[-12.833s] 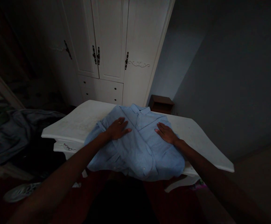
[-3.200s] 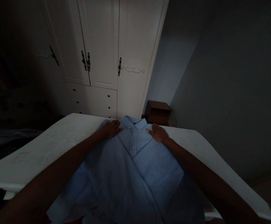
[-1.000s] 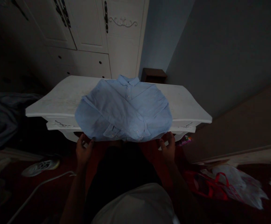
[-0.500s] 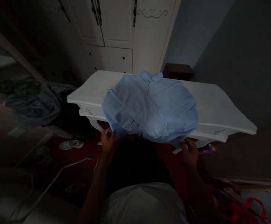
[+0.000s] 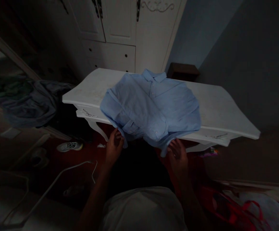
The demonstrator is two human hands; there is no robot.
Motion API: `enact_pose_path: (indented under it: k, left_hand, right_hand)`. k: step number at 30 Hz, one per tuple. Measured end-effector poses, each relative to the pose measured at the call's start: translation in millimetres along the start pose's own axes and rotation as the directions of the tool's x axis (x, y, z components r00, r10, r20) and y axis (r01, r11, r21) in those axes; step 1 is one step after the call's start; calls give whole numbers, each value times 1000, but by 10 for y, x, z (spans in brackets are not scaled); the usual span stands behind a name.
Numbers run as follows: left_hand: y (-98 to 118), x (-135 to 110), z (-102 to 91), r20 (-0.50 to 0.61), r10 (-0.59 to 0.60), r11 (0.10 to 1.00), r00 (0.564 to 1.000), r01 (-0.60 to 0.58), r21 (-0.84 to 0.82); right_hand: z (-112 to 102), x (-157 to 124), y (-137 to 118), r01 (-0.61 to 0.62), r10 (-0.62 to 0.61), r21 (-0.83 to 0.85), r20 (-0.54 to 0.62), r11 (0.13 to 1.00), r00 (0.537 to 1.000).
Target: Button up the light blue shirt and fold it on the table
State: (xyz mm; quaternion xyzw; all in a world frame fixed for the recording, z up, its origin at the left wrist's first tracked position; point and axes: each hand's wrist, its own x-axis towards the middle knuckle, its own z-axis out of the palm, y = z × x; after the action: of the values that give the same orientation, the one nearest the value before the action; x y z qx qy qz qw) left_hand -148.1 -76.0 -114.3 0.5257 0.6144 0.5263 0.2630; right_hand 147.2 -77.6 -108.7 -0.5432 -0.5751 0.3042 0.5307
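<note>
A light blue button-up shirt [image 5: 177, 102] lies front side up on a white table [image 5: 225, 109], its collar at the far edge. Both sleeves are laid inward across the front, with the cuffs near the hem. The hem hangs over the near edge. At the left hem corner, my left hand [image 5: 114, 146] has its fingers curled on the cloth. My right hand [image 5: 179, 155] grips the hem's right side, its fingers bent against the fabric. Dim light hides exactly how the fingertips meet the cloth.
A white wardrobe [image 5: 120, 29] stands behind the table, and a brown box [image 5: 184, 69] sits beyond its far edge. Clothes [image 5: 28, 106] are heaped at left. A shoe [image 5: 69, 146] rests on the red floor. A red bag [image 5: 245, 208] lies at lower right.
My hands have come closer together, the right one moving left and the left one slightly right. Both hem corners have shifted inward and hang more folded. The view has moved slightly.
</note>
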Motion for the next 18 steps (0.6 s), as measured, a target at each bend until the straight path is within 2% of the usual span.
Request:
enact_pose_path:
  k: [4,7,9,13,18]
  left_hand:
    - [-133,70,-33,35,59,996,998,-61,60]
    - [-220,135,-99,87,172,962,981,-187,199]
    - [-278,180,-151,143,261,901,955,-294,321]
    - [-433,279,-287,293,344,764,892,-447,466]
    - [-489,386,-512,387,381,646,839,-542,538]
  right_hand:
    - [91,38,39,98,-93,-83,61,992,994]
    - [77,92,125,173,-159,-124,112,977,981]
    - [43,132,187,232,-207,-194,140,953,968]
    - [-41,245,300,342,-276,-419,211,841,938]
    - [-127,452,323,460,-333,-544,320,702,887]
